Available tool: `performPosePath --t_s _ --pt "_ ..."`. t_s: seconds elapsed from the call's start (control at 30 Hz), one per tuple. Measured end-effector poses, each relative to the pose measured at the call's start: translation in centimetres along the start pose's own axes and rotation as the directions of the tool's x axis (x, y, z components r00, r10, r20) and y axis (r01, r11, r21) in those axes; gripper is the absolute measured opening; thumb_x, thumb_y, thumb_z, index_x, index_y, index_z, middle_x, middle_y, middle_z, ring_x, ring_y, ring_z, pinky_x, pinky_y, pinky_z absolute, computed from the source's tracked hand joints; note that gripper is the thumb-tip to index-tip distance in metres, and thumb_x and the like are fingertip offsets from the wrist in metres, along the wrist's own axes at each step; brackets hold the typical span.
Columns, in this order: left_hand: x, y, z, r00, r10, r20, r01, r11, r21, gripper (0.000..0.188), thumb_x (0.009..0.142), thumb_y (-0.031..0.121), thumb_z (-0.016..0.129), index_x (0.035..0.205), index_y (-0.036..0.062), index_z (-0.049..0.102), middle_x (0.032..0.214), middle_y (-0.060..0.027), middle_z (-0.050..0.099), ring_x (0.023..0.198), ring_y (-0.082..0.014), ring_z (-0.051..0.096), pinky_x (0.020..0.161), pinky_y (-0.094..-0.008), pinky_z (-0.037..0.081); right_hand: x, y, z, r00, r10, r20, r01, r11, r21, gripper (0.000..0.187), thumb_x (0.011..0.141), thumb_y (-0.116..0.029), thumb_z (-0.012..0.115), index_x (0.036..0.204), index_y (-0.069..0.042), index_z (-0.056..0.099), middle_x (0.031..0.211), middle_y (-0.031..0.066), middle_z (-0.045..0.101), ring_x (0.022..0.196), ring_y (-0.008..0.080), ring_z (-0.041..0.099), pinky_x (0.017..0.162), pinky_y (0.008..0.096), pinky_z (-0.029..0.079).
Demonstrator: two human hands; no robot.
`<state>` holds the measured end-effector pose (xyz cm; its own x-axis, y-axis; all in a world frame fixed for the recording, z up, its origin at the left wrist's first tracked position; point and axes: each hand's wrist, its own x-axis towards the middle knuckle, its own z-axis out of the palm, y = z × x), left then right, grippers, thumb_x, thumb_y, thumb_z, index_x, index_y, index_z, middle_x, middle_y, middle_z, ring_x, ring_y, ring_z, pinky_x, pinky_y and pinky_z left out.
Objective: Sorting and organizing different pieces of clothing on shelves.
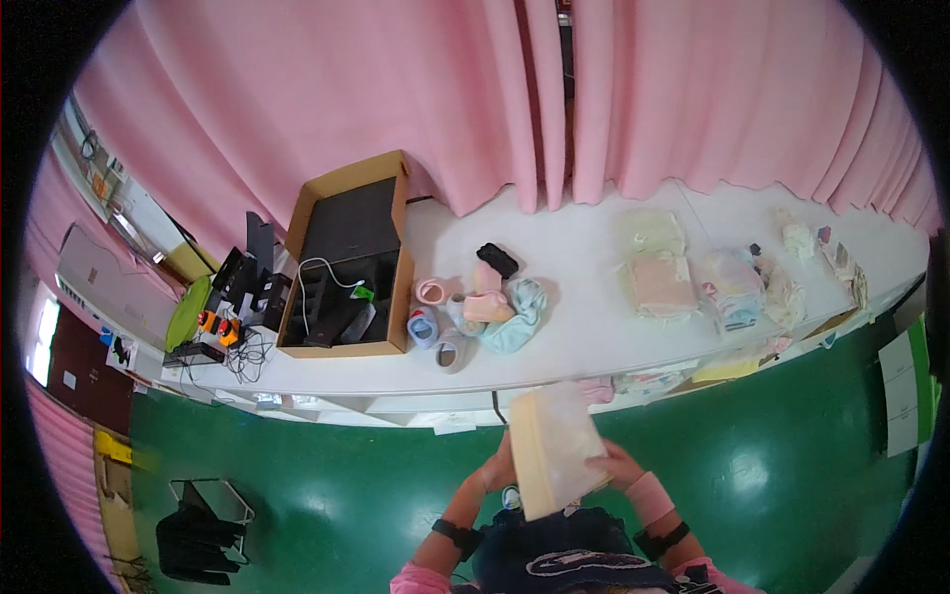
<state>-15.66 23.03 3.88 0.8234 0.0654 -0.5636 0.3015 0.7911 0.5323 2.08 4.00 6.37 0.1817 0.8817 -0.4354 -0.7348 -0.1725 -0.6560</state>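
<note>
Both hands hold a pale cream folded cloth (pixel 556 447), flat and stiff-looking, tilted w/ its top edge away from the body. Left hand (pixel 492 473) grips the cloth's left edge, fingers wrapped behind it, thumb side toward the camera; closed on the cloth. Right hand (pixel 617 465) is laid on the right edge, fingers pressed over the front face, pinching it against the palm. Cloth sits between the two hands, above the person's dark lap, over the green floor (pixel 346 475).

Beyond the grip, further from the body, runs a long white table (pixel 574 327) against a pink curtain (pixel 396 99). Straight ahead of the hands, a bit left: pile of small socks (pixel 480 302) in pink, blue, black. Ahead and right: stacks of folded pale cloths (pixel 658 277), more small garments (pixel 737 287) past them. Far left of the grip: open cardboard box (pixel 346 257) w/ dark gear and a white cable inside; beside it, black devices (pixel 242 297) w/ orange bits. Low left on the floor: dark bag (pixel 198 540).
</note>
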Motion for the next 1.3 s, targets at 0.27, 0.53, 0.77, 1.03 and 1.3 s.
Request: performPosePath --t_s 0.27,0.53,0.77,1.03,1.3 --pt "-6.8 -5.4 -17.2 0.896 -0.064 -0.439 0.100 0.993 0.058 0.071 0.083 0.057 0.025 0.124 -0.0008 0.030 0.123 -0.0146 0.041 0.110 -0.0270 0.042 0.094 -0.0383 0.032 7.9 8.4 7.9 0.995 0.018 -0.099 -0.044 0.965 -0.259 0.050 0.070 -0.002 0.057 0.118 -0.006 0.042 0.100 0.0098 0.056 0.088 0.0224 0.056 0.077 0.0344 0.046" --pt "-14.3 -8.8 -27.7 0.871 -0.077 -0.485 0.076 0.997 -0.022 0.077 0.080 0.063 0.024 0.119 -0.0021 0.035 0.120 -0.0173 0.043 0.109 -0.0299 0.044 0.091 -0.0409 0.035 29.7 15.2 0.0 0.911 -0.012 -0.412 -0.001 1.000 -0.031 0.045 0.069 -0.007 0.057 0.113 -0.006 0.046 0.103 0.0111 0.055 0.100 0.0254 0.050 0.083 0.0361 0.042" --pt "-16.1 -12.5 -31.7 0.814 -0.193 -0.547 0.148 0.981 -0.126 0.065 0.084 0.054 0.028 0.116 -0.0020 0.037 0.119 -0.0175 0.044 0.108 -0.0319 0.045 0.091 -0.0420 0.035 39.1 15.4 -6.0 0.750 -0.534 -0.391 -0.153 0.435 -0.887 0.046 0.071 -0.012 0.058 0.114 -0.003 0.045 0.108 0.0165 0.052 0.103 0.0304 0.047 0.087 0.0393 0.038" --pt "-14.6 -7.8 -27.8 0.908 -0.047 -0.417 0.042 0.999 -0.021 0.040 0.083 0.028 0.047 0.113 0.0017 0.041 0.113 -0.0176 0.048 0.103 -0.0319 0.048 0.086 -0.0402 0.040 21.1 23.5 -0.6 0.897 -0.327 -0.299 -0.105 0.499 -0.860 0.046 0.071 -0.022 0.059 0.112 -0.005 0.046 0.117 0.0163 0.044 0.109 0.0293 0.042 0.092 0.0339 0.034" --pt "-0.9 0.5 -16.4 0.985 0.001 -0.171 0.071 0.907 0.414 0.033 0.084 0.027 0.048 0.106 0.0029 0.046 0.105 -0.0107 0.054 0.093 -0.0221 0.053 0.079 -0.0336 0.043 -4.4 24.3 -12.2 0.754 -0.218 -0.619 -0.255 0.772 -0.583 0.035 0.071 -0.012 0.058 0.103 0.000 0.050 0.091 0.0118 0.059 0.076 0.0216 0.059 0.064 0.0333 0.049"
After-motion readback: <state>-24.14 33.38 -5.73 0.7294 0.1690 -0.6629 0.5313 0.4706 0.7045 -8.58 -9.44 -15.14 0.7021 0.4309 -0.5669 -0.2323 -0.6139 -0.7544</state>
